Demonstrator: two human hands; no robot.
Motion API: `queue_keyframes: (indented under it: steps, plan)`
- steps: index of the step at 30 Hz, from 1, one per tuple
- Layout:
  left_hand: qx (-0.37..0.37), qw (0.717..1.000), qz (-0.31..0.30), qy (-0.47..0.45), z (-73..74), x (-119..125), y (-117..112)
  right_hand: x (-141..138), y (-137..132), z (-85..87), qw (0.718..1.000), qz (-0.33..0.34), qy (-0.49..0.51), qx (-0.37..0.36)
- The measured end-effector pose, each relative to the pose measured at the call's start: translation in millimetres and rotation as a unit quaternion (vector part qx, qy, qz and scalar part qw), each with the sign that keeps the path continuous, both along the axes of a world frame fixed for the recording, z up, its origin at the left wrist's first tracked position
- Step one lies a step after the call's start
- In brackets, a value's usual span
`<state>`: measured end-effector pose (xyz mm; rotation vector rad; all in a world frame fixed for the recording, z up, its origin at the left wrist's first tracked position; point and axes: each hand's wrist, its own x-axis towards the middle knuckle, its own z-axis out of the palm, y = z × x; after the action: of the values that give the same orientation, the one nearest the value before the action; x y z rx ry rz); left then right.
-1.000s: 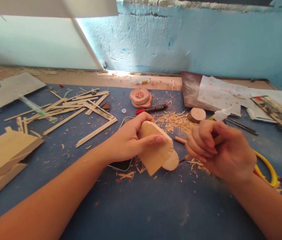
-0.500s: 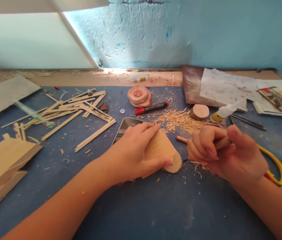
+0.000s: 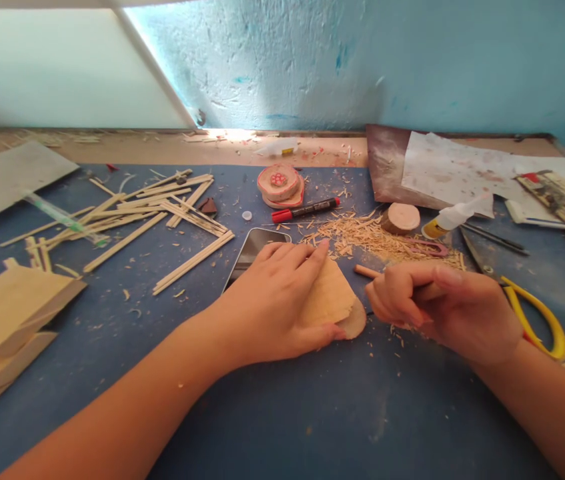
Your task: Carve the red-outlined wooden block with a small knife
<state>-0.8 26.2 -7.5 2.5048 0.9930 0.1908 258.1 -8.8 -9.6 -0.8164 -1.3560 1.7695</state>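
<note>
My left hand [image 3: 279, 300] lies over a pale wooden piece [image 3: 329, 293] with an angular end, its thumb along the near edge and its fingers across the top, gripping it. A rounded light-brown end [image 3: 355, 321] sticks out from under that piece on the right. Just beyond my left hand, a phone [image 3: 257, 243] lies partly covered by it. My right hand [image 3: 442, 303] is closed, palm turned up, around a thin brown wooden stick [image 3: 366, 271] whose tip points left. The rest of the stick is hidden by the fingers. A small gap separates the two hands.
Wood shavings [image 3: 362, 237] lie beyond my hands, near a red marker [image 3: 305, 210], a round wood slice [image 3: 402, 218] and a glue bottle [image 3: 455, 217]. Yellow-handled scissors [image 3: 545, 317] are by my right wrist. Thin sticks [image 3: 132, 217] and wooden panels [image 3: 12, 307] occupy the left.
My right hand has turned and lowered its thumb over the fingers, shifting slightly left. My left hand still grips the wooden piece. The view has tilted slightly.
</note>
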Motion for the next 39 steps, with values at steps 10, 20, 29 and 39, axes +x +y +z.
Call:
queue_keyframes:
  steps: [10, 20, 29, 39]
  plan:
    - [0.022, 0.997, -0.012, -0.069, -11.8, 3.9, -5.0, -0.2, -9.3, 20.1, 1.0, 0.013, 0.01, -0.003]
    - [0.004, 0.999, -0.007, -0.043, -9.1, 6.8, -5.7, 5.7, -13.5, 30.1, 0.999, 0.027, -0.015, 0.035]
    - [-0.002, 0.999, -0.006, -0.051, -9.9, 5.4, -3.5, 1.2, -15.0, 36.3, 0.999, 0.026, -0.024, 0.034]
    - [0.019, 0.998, -0.022, -0.051, -10.9, 7.9, -3.3, -6.5, -21.4, 34.8, 0.995, 0.022, -0.032, 0.094]
